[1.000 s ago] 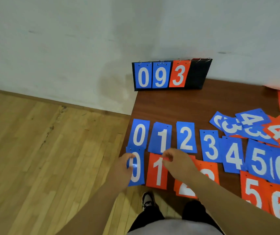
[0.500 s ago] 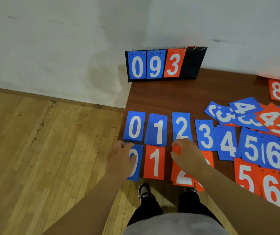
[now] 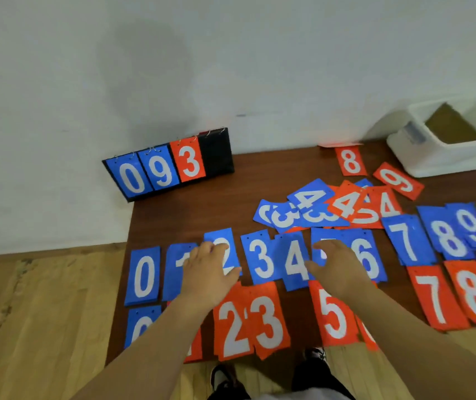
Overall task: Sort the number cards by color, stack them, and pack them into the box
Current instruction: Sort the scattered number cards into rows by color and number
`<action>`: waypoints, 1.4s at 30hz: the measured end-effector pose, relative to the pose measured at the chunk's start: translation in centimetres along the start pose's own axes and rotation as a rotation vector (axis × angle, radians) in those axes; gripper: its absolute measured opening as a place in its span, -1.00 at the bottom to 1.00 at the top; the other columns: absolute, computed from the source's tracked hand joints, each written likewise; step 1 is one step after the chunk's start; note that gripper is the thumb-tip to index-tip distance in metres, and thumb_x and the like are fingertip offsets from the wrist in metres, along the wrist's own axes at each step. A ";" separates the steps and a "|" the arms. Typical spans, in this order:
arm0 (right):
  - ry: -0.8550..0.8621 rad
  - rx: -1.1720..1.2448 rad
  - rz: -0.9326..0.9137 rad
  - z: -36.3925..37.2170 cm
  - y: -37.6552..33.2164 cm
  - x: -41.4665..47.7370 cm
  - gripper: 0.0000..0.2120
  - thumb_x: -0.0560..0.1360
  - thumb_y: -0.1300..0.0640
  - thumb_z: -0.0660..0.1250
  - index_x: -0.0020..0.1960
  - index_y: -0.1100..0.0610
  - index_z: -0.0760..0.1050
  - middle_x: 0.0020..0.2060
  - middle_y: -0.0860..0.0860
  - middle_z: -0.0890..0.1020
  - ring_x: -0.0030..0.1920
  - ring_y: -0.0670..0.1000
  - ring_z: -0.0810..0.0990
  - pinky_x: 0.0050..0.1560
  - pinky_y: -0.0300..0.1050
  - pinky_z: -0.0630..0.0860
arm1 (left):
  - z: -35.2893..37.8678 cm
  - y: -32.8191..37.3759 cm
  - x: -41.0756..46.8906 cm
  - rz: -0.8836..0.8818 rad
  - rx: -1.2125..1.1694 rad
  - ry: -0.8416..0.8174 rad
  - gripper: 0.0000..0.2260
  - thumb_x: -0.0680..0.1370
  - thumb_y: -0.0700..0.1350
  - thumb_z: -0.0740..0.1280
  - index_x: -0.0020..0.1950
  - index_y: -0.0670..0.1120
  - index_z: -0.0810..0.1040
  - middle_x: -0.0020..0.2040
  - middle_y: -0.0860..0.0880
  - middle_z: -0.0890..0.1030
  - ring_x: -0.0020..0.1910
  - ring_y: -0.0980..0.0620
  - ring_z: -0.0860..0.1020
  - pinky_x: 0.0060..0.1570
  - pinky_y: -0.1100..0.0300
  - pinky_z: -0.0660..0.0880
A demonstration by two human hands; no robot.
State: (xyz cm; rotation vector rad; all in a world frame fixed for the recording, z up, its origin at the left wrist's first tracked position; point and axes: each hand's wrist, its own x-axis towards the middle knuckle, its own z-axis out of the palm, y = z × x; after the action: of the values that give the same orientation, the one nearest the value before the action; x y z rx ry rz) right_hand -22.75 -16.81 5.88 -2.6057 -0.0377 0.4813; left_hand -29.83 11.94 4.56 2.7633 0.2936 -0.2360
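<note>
Blue number cards lie in a row across the brown table, from the blue 0 to the blue 9. Below them run red cards, among them the red 2 and red 7. A mixed loose heap lies behind. My left hand hovers over the blue 1 and 2, fingers spread, holding nothing. My right hand is spread over the blue 5, empty too. The white box stands open at the far right.
A black scoreboard stand showing 0, 9, 3 leans at the wall on the table's far left corner. Red 8 and red 9 cards lie near the box. Wooden floor lies left of the table.
Both hands left the red cards at the near edge and moved up and right over the blue row. The view swung right, bringing the white box and higher cards into sight.
</note>
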 end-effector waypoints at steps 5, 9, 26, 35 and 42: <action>0.054 0.040 0.054 -6.2 7.8 3.7 -0.54 0.49 -0.06 0.48 0.33 0.07 0.54 0.30 0.04 0.55 0.29 0.12 0.52 0.28 0.08 0.49 | 1.7 8.8 5.2 -0.008 0.000 -0.023 -0.44 0.56 0.28 0.32 0.50 0.12 0.35 0.40 0.01 0.40 0.38 -0.07 0.38 0.32 -0.01 0.42; 0.044 0.053 0.080 -10.4 12.9 6.9 -0.67 0.47 -0.07 0.46 0.14 0.08 0.58 0.08 0.04 0.60 0.08 0.16 0.61 0.05 0.05 0.59 | 3.5 15.6 8.8 0.005 -0.015 -0.039 -0.44 0.56 0.27 0.32 0.51 0.11 0.35 0.43 0.00 0.38 0.39 -0.09 0.36 0.33 -0.02 0.41; -0.033 0.063 0.239 -13.9 21.4 22.0 -0.33 0.37 -0.22 0.54 0.34 0.04 0.41 0.28 0.06 0.50 0.24 0.16 0.55 0.20 0.15 0.59 | 10.8 32.8 21.9 -0.047 -0.040 -0.141 -0.32 0.47 0.28 0.43 0.51 0.10 0.30 0.42 -0.02 0.39 0.40 -0.08 0.38 0.29 -0.04 0.48; -0.103 -0.035 0.315 -12.3 20.8 26.6 -0.19 0.38 -0.03 0.60 0.47 -0.04 0.22 0.41 0.17 0.28 0.36 0.32 0.42 0.26 0.20 0.53 | 14.0 33.7 25.8 -0.155 -0.074 -0.209 -0.18 0.41 0.21 0.55 0.55 0.18 0.20 0.45 -0.02 0.28 0.46 -0.12 0.28 0.38 -0.11 0.41; -0.057 -0.029 0.200 -12.5 20.6 28.0 -0.29 0.41 -0.01 0.58 0.46 -0.05 0.34 0.35 0.12 0.40 0.31 0.21 0.47 0.26 0.13 0.56 | 13.7 33.4 26.8 -0.170 -0.284 -0.232 -0.38 0.48 0.02 0.55 0.47 0.19 0.36 0.43 0.06 0.28 0.40 -0.05 0.40 0.24 -0.02 0.57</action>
State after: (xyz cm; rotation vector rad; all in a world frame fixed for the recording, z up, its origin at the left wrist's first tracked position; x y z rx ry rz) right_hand 6.56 -37.55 -2.79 -2.6364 0.1999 0.6290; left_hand 2.03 -18.97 -2.55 2.4052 0.4618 -0.5118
